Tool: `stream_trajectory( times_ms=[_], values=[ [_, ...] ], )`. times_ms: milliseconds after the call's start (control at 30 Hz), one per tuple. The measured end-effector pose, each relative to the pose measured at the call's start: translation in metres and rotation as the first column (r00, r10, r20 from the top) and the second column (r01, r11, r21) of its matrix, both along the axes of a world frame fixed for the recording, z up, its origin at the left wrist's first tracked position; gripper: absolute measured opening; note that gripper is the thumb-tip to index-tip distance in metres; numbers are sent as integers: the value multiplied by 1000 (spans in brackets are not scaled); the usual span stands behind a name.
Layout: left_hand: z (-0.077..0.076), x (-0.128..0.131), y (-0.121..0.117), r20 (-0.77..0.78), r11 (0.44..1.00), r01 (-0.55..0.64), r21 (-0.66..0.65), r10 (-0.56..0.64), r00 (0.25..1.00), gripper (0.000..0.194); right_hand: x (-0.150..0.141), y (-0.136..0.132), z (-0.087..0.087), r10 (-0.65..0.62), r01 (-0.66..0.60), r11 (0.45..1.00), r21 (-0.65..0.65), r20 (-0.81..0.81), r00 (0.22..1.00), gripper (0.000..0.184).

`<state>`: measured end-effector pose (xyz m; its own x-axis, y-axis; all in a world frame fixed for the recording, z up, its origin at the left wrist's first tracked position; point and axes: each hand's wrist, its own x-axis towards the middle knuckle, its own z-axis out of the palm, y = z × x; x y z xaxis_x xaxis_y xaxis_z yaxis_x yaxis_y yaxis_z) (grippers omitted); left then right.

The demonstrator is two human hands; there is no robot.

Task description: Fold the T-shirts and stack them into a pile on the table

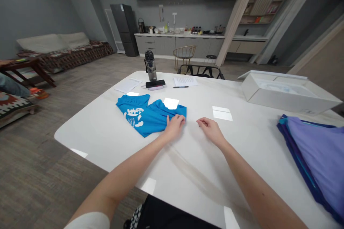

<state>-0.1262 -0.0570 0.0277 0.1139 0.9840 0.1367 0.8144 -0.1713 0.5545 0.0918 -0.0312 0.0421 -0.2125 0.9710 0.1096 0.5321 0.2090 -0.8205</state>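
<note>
Left hand (174, 127) lies on the near edge of a blue T-shirt (139, 114), fingers close together over the fabric; whether it grips or only rests, cannot tell. Right hand (211, 130) sits apart on the bare tabletop, just beside the shirt, fingers loosely curled and narrow, holding nothing.

The shirt lies bunched at centre left of the frame, white print showing, on a white table (204, 175). Beyond it, top centre of the table: a black-capped water bottle (150, 66) standing upright, a smartphone (155, 84) lying at its foot, a pen (180, 87) beside a printed sheet (185, 81), and another sheet (128, 85) to the left.

At right, an open white box (285, 103) with its lid raised behind; something pale, perhaps wrapped, lies inside, too indistinct to name. Lower right, a folded purple-and-navy garment (317, 150) lies on the table edge.

Past the far edge stands a black chair (200, 71), then a gold chair (184, 53) before the kitchen counter (177, 43). Upper left, a sofa (53, 52).
</note>
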Motion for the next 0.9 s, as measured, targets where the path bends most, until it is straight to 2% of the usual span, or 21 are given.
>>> stream_trajectory(
  times_ms=[67, 100, 200, 267, 333, 400, 433, 467, 500, 533, 567, 600, 633, 667, 700, 733, 767, 833, 900],
  values=[
    [-2, 47, -9, 49, 973, 224, -49, -221, 974, 22, 22, 0, 5, -69, 69, 997, 22, 6, 998, 35],
    [-2, 69, -13, 69, 938, 341, -59, -337, 939, 21, 33, -1, 7, -104, 103, 994, 30, 17, 994, 35],
    [-2, 131, -23, 152, 777, 624, -76, -610, 778, 16, 66, -3, 15, -206, 203, 978, 44, 96, 974, 34],
    [-2, 168, -31, 228, 631, 768, -110, -736, 637, 14, 85, -5, 19, -216, 210, 976, 51, 172, 961, 34],
    [-1, 197, -42, 320, 457, 878, -141, -818, 478, 12, 103, -6, 18, -168, 162, 986, 46, 241, 956, 31],
    [2, 213, -52, 441, 294, 942, -161, -833, 335, 9, 119, -7, 14, -93, 93, 996, 13, 287, 954, 29],
    [5, 216, -55, 513, 235, 957, -173, -808, 291, 9, 126, -8, 10, -59, 64, 998, -4, 304, 951, 29],
    [10, 213, -56, 575, 213, 958, -192, -767, 285, 11, 132, -10, 7, -33, 41, 999, -18, 321, 946, 29],
    [15, 207, -55, 625, 233, 948, -217, -713, 318, 15, 137, -12, 3, -11, 21, 999, -28, 339, 941, 30],
    [21, 198, -51, 626, 324, 908, -266, -658, 418, 16, 140, -15, -1, 6, 6, 999, -32, 362, 932, 30],
    [27, 185, -44, 538, 511, 804, -303, -605, 587, 18, 142, -19, -3, 19, -7, 999, -32, 389, 921, 31],
    [31, 171, -35, 386, 733, 615, -290, -498, 776, 22, 141, -23, -5, 31, -21, 999, -28, 418, 908, 31],
    [34, 156, -24, 209, 901, 377, -213, -335, 919, 25, 139, -27, -6, 44, -37, 999, -24, 445, 894, 32],
    [34, 141, -12, 50, 983, 150, -104, -146, 988, 28, 135, -31, -5, 58, -55, 998, -20, 468, 882, 34],
    [33, 128, 0, -68, 1000, -26, -4, 26, 997, 34, 130, -35, -3, 71, -72, 997, -16, 485, 871, 37],
    [29, 116, 12, -151, 988, -151, 36, 155, 976, 45, 125, -39, -1, 85, -88, 996, -17, 497, 864, 41],
    [23, 107, 24, -210, 972, -235, -4, 229, 950, 55, 119, -42, 2, 105, -104, 994, -29, 501, 859, 46],
    [10, 97, 43, -259, 946, -285, -154, 240, 936, 70, 108, -46, 8, 152, -132, 988, -76, 501, 852, 50],
    [-3, 96, 58, -277, 952, -231, -203, 170, 946, 80, 99, -47, 11, 189, -144, 981, -128, 495, 848, 50]
  ],
)
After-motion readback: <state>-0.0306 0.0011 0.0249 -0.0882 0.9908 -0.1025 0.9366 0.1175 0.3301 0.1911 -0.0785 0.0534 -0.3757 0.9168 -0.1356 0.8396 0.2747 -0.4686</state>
